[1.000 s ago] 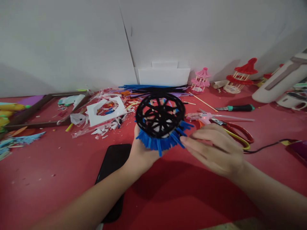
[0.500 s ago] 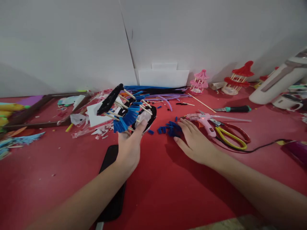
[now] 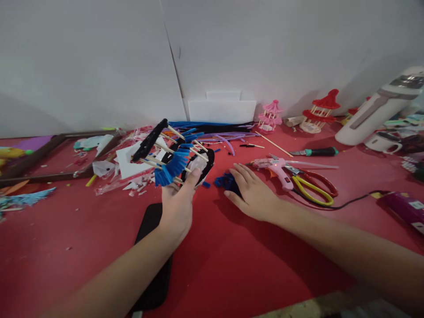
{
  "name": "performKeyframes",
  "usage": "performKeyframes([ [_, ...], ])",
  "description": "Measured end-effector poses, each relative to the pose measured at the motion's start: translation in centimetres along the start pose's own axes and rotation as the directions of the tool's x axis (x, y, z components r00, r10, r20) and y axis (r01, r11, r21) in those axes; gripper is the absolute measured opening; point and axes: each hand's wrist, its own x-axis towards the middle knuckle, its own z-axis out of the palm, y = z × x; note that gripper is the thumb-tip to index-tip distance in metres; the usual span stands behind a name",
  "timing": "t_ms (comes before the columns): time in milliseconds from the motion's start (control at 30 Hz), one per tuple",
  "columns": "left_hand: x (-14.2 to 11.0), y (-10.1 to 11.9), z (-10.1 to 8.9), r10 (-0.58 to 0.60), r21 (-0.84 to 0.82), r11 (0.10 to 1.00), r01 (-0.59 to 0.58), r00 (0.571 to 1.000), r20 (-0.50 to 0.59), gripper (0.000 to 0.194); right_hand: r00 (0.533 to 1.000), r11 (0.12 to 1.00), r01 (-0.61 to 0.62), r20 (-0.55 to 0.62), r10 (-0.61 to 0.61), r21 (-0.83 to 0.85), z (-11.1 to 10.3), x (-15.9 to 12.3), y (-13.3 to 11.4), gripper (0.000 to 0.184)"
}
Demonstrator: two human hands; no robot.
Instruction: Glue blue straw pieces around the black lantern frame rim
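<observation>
My left hand grips a small model pavilion by its base end, thumb across it. The model lies tipped on its side in the air, with black rings, pale wooden sticks and a fringe of blue pipe-cleaner pieces around the middle. My right hand rests on the red table with its fingers stretched over a small heap of cut blue pipe-cleaner pieces. Part of that heap is hidden under the fingers. One loose blue piece lies between the two hands.
A pink glue gun, scissors with red and yellow handles and a knife lie to the right. Behind stand a pink pavilion, a red one and a white bottle. A black phone lies under my left forearm.
The model has swung left and turned onto its side in my left hand. My right hand has left its fringe and come down onto the blue pieces, drawing slightly left over them.
</observation>
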Motion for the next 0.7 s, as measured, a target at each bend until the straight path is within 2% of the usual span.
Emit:
performKeyframes([
  [133,0.0,0.1,0.0,-0.026,-0.012,1.0,0.026,0.999,-0.035,0.039,1.0,0.998,-0.02,0.015,0.021,-0.052,0.5,0.9,-0.6,0.088],
  [333,0.1,-0.5,-0.5,-0.021,0.032,0.999,0.02,0.999,0.036,0.03,0.987,0.978,-0.097,0.106,0.118,-0.187,0.2,0.9,-1.8,0.091],
  [533,-0.2,-0.4,-0.6,0.011,0.054,0.998,-0.015,0.998,0.062,0.039,0.988,0.982,-0.09,0.113,0.11,-0.168,0.5,0.9,-1.7,0.088],
  [700,-0.1,-0.3,-0.6,-0.014,0.077,0.997,0.012,0.999,0.03,0.04,0.992,0.988,-0.074,0.088,0.086,-0.137,0.7,0.9,-1.4,0.09],
])
